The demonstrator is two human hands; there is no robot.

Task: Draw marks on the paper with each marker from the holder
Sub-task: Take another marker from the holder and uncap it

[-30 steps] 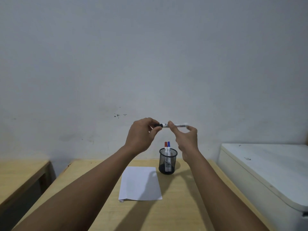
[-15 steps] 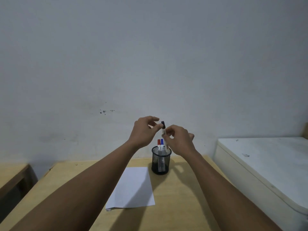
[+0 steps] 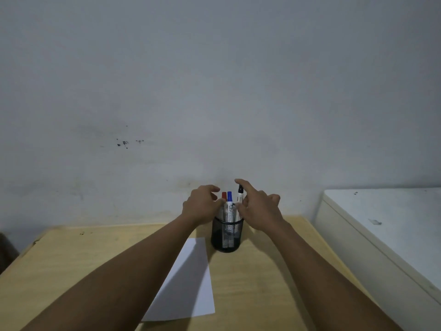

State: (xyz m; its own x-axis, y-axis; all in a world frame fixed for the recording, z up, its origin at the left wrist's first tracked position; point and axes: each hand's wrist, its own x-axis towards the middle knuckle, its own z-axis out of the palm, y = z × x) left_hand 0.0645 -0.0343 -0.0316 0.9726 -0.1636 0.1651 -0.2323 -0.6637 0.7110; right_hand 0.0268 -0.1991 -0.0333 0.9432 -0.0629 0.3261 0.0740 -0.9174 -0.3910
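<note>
A black mesh holder (image 3: pixel 227 237) stands on the wooden table (image 3: pixel 71 263). Three markers stand upright in it: red-capped (image 3: pixel 224 195), blue-capped (image 3: pixel 229 197) and black-capped (image 3: pixel 240 191). My right hand (image 3: pixel 259 206) hovers just right of the black marker with its fingers spread and nothing in it. My left hand (image 3: pixel 202 205) is on the holder's left side, loosely curled, thumb tip next to the red marker; no grip shows. A white sheet of paper (image 3: pixel 188 283) lies in front of the holder, partly under my left forearm.
A white chest-like box (image 3: pixel 386 235) stands against the table's right side. A grey wall (image 3: pixel 214 91) rises directly behind the table and holder. The table's left corner (image 3: pixel 35 240) ends near a dark gap.
The black marker, held level between both hands a second ago, was turned upright and now stands in the holder. My right hand has let go and opened. Both hands came down to the holder.
</note>
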